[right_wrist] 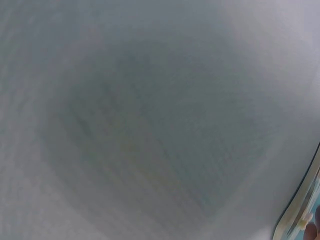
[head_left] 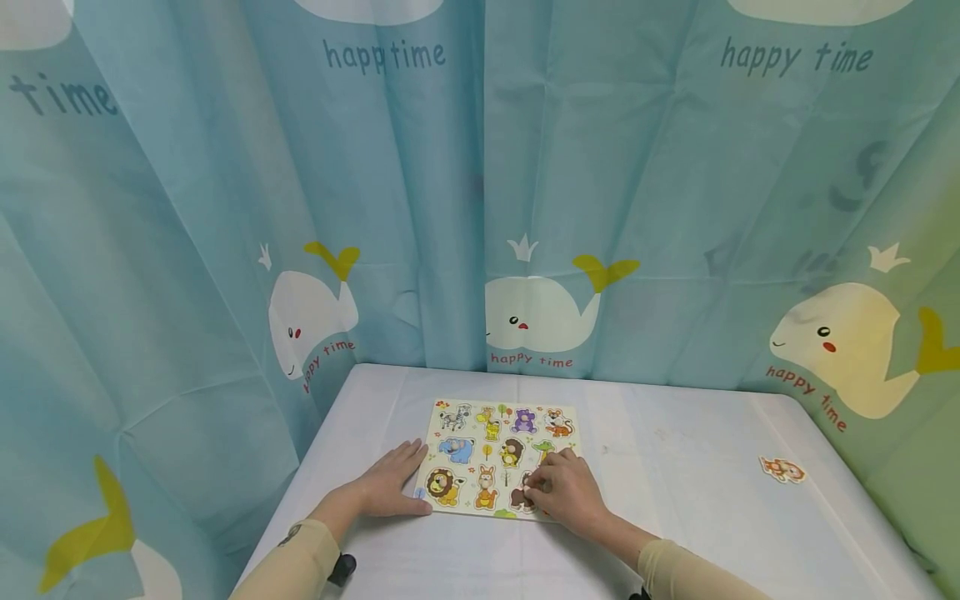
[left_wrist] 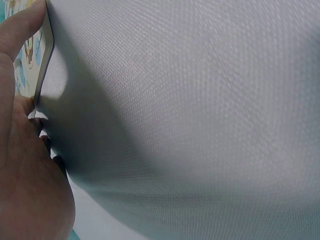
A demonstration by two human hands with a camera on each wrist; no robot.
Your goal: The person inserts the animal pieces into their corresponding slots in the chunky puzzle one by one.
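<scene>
A wooden animal puzzle board (head_left: 487, 433) lies on the white-covered table. My left hand (head_left: 386, 483) rests at its left side, the thumb by the near corner and the other fingers fairly straight along the edge. In the left wrist view the left hand (left_wrist: 30, 150) touches the rim of the board (left_wrist: 42, 65). With thumb and fingertips, my right hand (head_left: 570, 492) pinches the brown animal puzzle piece (head_left: 519, 495) at the board's near right. That hand partly covers the green piece (head_left: 542, 450) and the board's lower right corner. Only fingertips and a board corner show in the right wrist view.
An orange animal piece (head_left: 782, 470) lies loose on the right of the table (head_left: 675, 500). Lion (head_left: 444, 486), kangaroo (head_left: 486, 487), elephant (head_left: 456, 450) and several other pieces sit on the board. A blue whale-print curtain (head_left: 540, 192) hangs behind and around the table.
</scene>
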